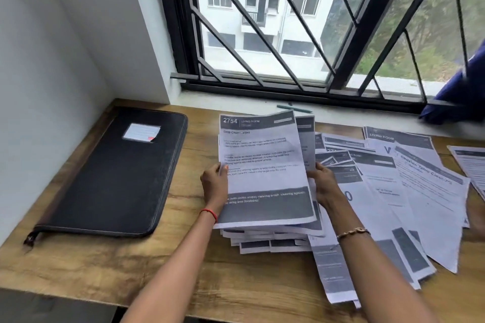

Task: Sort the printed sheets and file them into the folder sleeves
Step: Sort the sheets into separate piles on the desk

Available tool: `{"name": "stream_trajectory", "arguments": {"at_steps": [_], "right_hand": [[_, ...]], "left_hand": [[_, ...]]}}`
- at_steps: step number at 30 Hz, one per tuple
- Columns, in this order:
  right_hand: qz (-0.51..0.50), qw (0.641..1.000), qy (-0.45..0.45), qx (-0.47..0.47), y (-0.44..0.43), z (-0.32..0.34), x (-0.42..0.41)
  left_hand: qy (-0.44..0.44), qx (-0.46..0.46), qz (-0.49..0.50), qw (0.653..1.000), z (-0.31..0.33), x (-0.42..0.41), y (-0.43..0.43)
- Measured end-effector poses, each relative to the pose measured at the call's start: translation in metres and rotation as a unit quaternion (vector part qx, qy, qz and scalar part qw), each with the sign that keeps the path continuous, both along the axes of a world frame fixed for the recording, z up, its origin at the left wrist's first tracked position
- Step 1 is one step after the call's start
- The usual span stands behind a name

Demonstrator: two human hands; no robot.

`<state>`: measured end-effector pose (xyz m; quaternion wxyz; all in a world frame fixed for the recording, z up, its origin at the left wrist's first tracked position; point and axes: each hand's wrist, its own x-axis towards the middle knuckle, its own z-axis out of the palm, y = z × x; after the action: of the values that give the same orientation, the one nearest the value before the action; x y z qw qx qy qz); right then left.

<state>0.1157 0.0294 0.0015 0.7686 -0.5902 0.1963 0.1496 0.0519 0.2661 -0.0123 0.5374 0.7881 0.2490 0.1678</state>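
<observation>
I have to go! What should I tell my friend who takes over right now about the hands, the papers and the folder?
Left hand grips the left edge of the held sheets; right hand grips their right edge. The top sheet reads 2754, Living Room.
The held sheets stand tilted over a rough pile on the table. Loose sheets lie spread to the right. The black folder lies closed at the left.
Done: some sheets are gathered. No sheet is seen in the folder.
Left: sort the loose sheets, open the folder, fill the sleeves.
</observation>
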Motion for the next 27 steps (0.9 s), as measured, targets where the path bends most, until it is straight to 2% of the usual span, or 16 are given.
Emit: {"name": "stream_trajectory", "arguments": {"at_steps": [4, 8, 12, 15, 18, 21, 24, 27], "right_hand": [[0.005, 0.999, -0.002, 0.036, -0.009, 0.003, -0.001], [0.017, 0.999, -0.014, 0.043, -0.017, 0.002, 0.001], [0.021, 0.999, -0.009, 0.033, -0.021, 0.003, 0.005], [0.037, 0.998, 0.016, 0.054, -0.023, 0.006, 0.009], [0.063, 0.994, 0.013, 0.088, -0.023, 0.009, 0.014], [0.075, 0.997, 0.002, -0.017, -0.022, 0.002, 0.017], [0.059, 0.996, 0.004, -0.059, -0.028, -0.004, 0.02], [0.033, 0.999, 0.006, -0.041, -0.039, -0.009, 0.021]], "left_hand": [[0.007, -0.033, -0.048, 0.998, 0.003, 0.004, -0.011], [0.059, -0.052, -0.093, 0.992, 0.003, 0.012, -0.012], [0.111, 0.026, -0.093, 0.989, -0.002, 0.02, -0.015], [0.03, -0.023, -0.131, 0.991, 0.005, 0.02, -0.021], [0.006, -0.053, -0.153, 0.987, 0.011, 0.019, -0.028], [0.014, -0.076, -0.167, 0.983, 0.016, 0.021, -0.033], [0.024, -0.045, -0.108, 0.993, 0.009, 0.026, -0.025], [0.062, -0.015, -0.008, 0.998, -0.001, 0.03, -0.009]]}}
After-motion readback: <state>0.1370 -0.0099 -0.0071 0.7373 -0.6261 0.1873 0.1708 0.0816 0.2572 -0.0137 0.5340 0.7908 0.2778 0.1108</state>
